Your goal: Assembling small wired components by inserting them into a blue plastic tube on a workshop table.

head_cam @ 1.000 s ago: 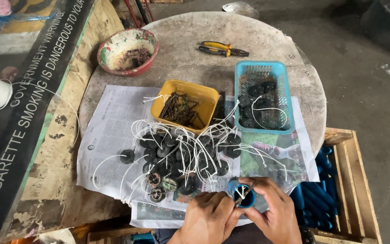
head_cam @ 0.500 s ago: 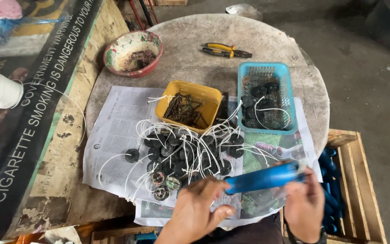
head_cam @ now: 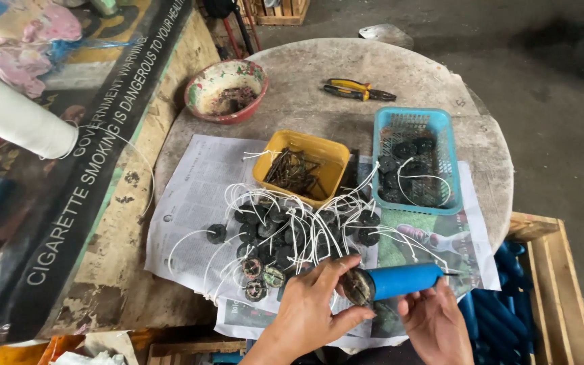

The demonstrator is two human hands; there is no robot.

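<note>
White spool (head_cam: 18,122) far left, red bowl (head_cam: 226,91), yellow tray (head_cam: 301,165) of nails, pile of black discs w/ white strings (head_cam: 292,233) mid-tabletop (head_cam: 400,74); left hand (head_cam: 315,304), grip pinching a disc (head_cam: 358,286) at the blue tube (head_cam: 400,280) end, right hand (head_cam: 434,321) curled under tube – best keep tube level, disc square to the mouth; blue basket (head_cam: 414,159) right
</note>
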